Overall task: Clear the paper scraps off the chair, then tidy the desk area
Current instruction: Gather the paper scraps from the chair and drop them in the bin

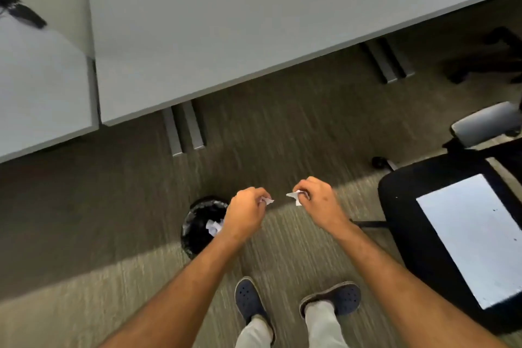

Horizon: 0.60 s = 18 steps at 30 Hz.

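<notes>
My left hand (246, 213) is closed around a small white paper scrap (267, 201) that pokes out past the fingers. My right hand (317, 202) pinches another white paper scrap (295, 196). Both hands hover over the carpet, a short gap between them. Just left of and below my left hand stands a black bin (199, 223) with a dark liner and crumpled white paper (213, 227) inside. The black office chair (409, 206) stands at the right, with a bright patch of light (469, 237) on its seat.
A long grey desk (226, 22) runs across the top, its metal feet (183, 127) on the carpet. A second desk (36, 79) sits at the left with a dark blurred object (21, 10). The chair's grey armrest (483, 123) is at right. My feet in dark clogs (248, 299) stand below.
</notes>
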### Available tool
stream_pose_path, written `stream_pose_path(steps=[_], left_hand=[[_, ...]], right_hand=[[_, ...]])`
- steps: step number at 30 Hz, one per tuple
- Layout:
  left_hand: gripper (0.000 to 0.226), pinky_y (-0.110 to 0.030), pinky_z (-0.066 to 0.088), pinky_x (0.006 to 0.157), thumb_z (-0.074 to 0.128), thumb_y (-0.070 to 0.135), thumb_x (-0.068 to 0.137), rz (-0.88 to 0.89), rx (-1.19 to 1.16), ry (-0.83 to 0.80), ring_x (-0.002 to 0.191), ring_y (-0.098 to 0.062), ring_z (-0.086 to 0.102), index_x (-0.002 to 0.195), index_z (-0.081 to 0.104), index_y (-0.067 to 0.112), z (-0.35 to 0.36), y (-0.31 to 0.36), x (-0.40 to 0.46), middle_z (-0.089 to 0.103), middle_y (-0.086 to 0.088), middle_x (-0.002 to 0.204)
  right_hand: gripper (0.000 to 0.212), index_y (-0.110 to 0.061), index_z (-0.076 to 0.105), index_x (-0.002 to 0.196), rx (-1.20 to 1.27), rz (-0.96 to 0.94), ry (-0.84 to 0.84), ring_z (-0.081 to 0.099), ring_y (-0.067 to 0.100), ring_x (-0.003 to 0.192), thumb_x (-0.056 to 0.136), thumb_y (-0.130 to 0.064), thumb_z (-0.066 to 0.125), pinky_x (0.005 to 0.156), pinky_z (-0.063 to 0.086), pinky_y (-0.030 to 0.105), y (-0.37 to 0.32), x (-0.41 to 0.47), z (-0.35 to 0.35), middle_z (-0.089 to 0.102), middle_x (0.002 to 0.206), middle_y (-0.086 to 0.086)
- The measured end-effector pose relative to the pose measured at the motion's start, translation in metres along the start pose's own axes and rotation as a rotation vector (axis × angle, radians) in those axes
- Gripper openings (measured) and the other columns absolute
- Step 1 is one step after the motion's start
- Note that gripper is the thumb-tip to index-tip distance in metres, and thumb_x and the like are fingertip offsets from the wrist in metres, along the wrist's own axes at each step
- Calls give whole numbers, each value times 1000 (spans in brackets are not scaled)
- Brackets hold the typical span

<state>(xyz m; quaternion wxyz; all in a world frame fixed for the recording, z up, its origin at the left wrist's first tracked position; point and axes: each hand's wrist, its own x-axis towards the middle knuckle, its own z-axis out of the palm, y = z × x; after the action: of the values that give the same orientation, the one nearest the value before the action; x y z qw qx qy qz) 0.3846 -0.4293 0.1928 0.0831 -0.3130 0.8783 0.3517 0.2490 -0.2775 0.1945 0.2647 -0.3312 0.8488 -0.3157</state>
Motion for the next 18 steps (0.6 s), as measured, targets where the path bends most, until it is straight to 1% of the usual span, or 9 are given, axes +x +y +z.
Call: stream_pose_path(steps=[3,6,7,9,12,15,18], left_hand=[[20,-38,51,77,57,12,89,-62,-29,36,87,-17,63,91,73,25,4,-99,-19,66,4,89],[19,-39,50,78,55,19,91,-185,-52,51,90,-22,63,93,73,23,20,-189,-30,66,1,94],[19,-40,50,78,55,19,91,-216,-58,53,90,-24,63,94,74,21,28,-215,-31,66,-1,94],[19,-41,50,75,57,14,90,-267,-60,71,88,-29,64,93,75,17,48,-265,-29,66,-6,93],[21,-39,48,73,61,5,86,-328,-68,111,88,-32,64,96,76,16,89,-326,-20,67,-10,95],[27,-40,48,76,59,1,86,-343,-84,106,93,-33,64,102,75,16,132,-373,-10,67,-11,101],[27,-34,41,72,58,2,88,-361,-97,101,92,-31,62,104,73,18,168,-408,0,63,-8,101]], right_hand=[[18,-9,72,84,29,-17,-83,61,23,76,81,3,60,73,48,37,-14,15,87,62,80,5],[17,-5,73,86,5,-33,-205,63,27,80,82,6,60,76,41,27,-14,26,175,64,82,10],[16,-4,72,88,-8,-42,-248,63,28,81,83,5,59,77,40,27,-11,31,203,65,84,12],[16,-1,71,92,-32,-67,-326,62,30,86,86,4,58,81,42,33,-2,43,257,65,88,16],[15,6,70,92,-65,-114,-398,61,36,90,85,6,57,83,41,40,21,66,331,64,90,23],[14,5,69,90,-113,-144,-423,61,38,90,85,6,56,81,39,39,49,79,395,64,90,24],[16,3,69,94,-145,-135,-435,60,38,91,86,3,56,82,41,39,78,86,444,63,94,22]])
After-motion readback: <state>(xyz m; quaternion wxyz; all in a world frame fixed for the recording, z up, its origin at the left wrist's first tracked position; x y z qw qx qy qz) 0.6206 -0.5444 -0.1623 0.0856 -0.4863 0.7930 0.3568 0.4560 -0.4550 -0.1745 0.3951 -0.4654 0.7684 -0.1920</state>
